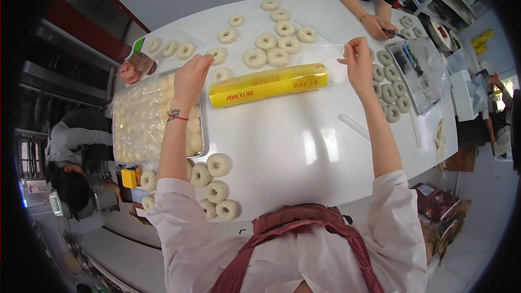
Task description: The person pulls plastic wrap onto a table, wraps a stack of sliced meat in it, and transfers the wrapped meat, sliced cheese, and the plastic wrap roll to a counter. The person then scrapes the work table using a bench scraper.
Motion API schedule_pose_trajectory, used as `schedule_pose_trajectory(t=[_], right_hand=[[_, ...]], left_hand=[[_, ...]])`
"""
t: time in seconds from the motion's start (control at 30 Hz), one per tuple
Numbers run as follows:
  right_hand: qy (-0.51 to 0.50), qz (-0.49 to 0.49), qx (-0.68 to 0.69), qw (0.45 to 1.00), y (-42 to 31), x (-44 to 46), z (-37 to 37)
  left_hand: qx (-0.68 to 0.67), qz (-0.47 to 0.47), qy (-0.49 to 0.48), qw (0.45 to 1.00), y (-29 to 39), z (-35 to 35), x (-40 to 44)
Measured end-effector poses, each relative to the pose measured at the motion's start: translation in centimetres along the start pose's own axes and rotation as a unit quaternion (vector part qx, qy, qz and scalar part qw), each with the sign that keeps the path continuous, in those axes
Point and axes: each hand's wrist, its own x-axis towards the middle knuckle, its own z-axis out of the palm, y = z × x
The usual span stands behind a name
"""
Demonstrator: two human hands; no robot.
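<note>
A yellow roll of plastic wrap [268, 84] lies across the white table, between my two forearms. Clear film stretches beyond the roll, close to both hands. My left hand [192, 73] is raised at the roll's left end, fingers pinched together; what they hold is too thin to make out. Past the roll's right end, my right hand [358, 61] pinches an edge of the clear film. Ring-shaped dough pieces [278, 57] sit just behind the roll.
A film-covered tray of dough [140, 119] stands at the left, with more dough rings [216, 191] near its front. Further rings [388, 93] and a metal tray [415, 76] are at the right. Co-workers' hands [378, 26] show at the back right and left.
</note>
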Motion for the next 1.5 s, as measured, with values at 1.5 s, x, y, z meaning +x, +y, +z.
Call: schedule_pose_trajectory(t=[1.5], right_hand=[[0.020, -0.179, -0.081, 0.980, -18.8, 13.7, -5.5]], left_hand=[[0.215, 0.110, 0.123, 0.963, 2.0, -14.8, 12.5]])
